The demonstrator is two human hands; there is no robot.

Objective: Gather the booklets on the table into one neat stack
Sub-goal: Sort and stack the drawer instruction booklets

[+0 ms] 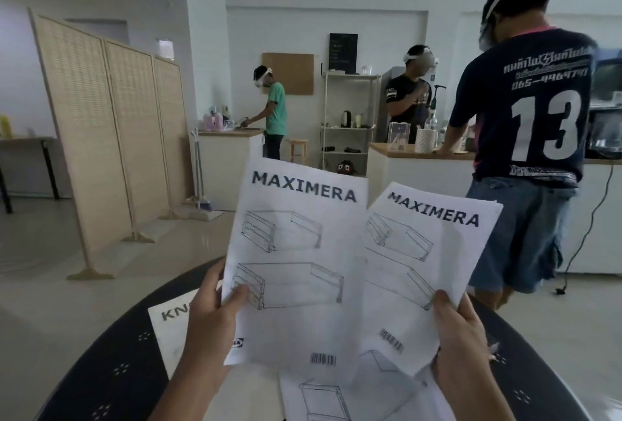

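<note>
My left fingers [240,297] pinch one MAXIMERA booklet [296,252]; my right fingers [444,301] pinch a second MAXIMERA booklet [427,269] just beside it, both lifted above the dark surface [111,373]. Beneath that left booklet lie a KN-titled booklet [168,329] and a drawer-diagram booklet [336,397]. I'd slide the right copy squarely behind the left, matching corners, before setting them down.

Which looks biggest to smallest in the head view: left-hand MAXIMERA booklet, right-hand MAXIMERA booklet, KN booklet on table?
1. Left-hand MAXIMERA booklet
2. Right-hand MAXIMERA booklet, partly overlapped, so true size may match
3. KN booklet, mostly hidden by the left hand, so its rank is unsure
</note>
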